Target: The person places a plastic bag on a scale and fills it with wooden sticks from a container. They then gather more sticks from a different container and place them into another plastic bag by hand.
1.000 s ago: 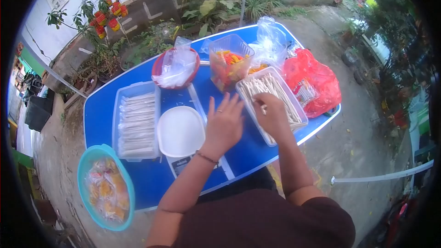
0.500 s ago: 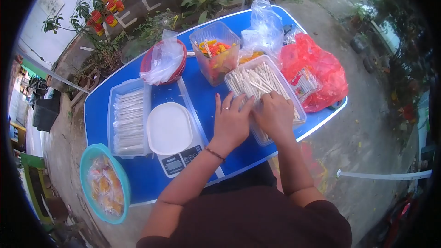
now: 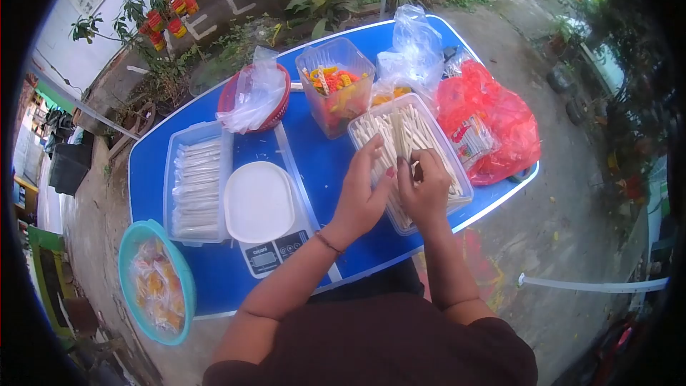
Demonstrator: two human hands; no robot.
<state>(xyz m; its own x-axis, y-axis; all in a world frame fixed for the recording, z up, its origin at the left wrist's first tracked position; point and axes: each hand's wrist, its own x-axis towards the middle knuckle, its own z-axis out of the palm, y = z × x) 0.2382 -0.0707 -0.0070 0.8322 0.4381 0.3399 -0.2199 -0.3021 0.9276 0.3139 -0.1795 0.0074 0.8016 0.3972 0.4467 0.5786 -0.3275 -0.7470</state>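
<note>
Sticks (image 3: 407,129) lie lengthwise in tray (image 3: 457,171), under both hands (image 3: 396,189).

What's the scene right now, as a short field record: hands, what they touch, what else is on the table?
left hand: over the near end of the stick tub, fingers spread, touching the sticks
right hand: in the same tub, fingers curled on pale sticks
table: blue
scale: left of the hands, white bowl on it
left tub: wrapped sticks
tall tub: colourful pieces
red bag: right of the stick tub
teal basin: at the table's near left corner
</note>
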